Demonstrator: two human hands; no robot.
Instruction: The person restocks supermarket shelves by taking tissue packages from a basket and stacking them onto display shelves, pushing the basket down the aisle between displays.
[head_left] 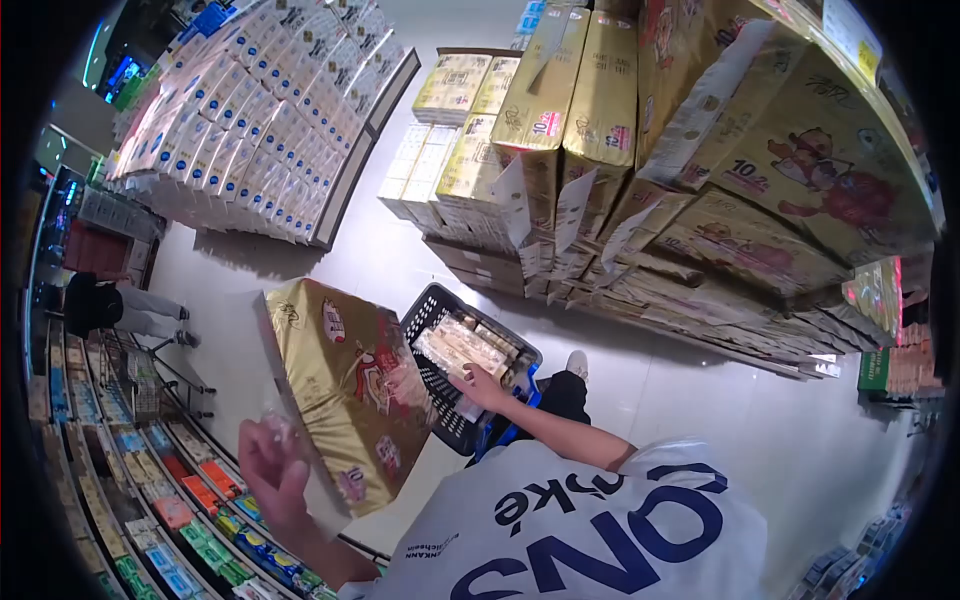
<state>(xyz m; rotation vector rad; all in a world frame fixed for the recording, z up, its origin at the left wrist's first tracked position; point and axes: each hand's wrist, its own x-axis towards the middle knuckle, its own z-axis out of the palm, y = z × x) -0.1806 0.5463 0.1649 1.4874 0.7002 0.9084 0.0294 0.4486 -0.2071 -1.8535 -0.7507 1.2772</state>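
Observation:
My left hand (272,468) has its fingers curled at clear plastic film along the near left edge of a large gold multipack (345,390). The pack is tilted on its side, printed with red cartoon figures and a "10". To its right is a dark plastic shopping basket (436,303) with blue parts, holding several pale wrapped packs (465,345). My right hand (483,388) reaches into this basket, fingers apart over the packs. Exactly what its fingertips touch is hard to make out.
Gold multipacks (600,100) are stacked high ahead and to the right. A display of white packs (240,140) stands at the far left. Shelves of colourful packets (170,500) curve along the lower left. A person (125,305) is near a wire cart (135,385).

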